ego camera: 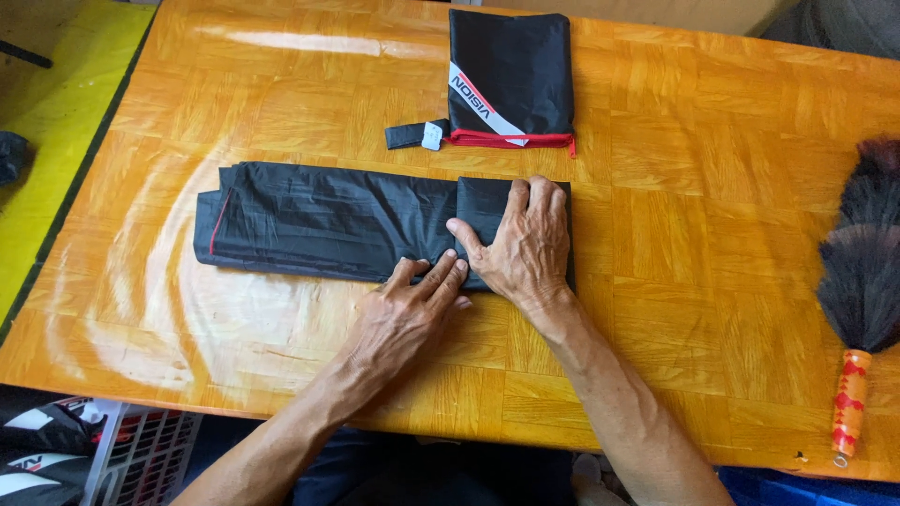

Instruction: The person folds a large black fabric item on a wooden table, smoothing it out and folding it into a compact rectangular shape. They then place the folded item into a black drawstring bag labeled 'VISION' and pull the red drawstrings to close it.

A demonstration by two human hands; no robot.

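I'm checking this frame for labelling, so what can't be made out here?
Head view only:
- Right end of the folded black fabric: covered by the right hand.
- Its near edge: partly under the left hand.
- Feather duster: cut off by the right frame edge.
- White basket: mostly hidden below the table.
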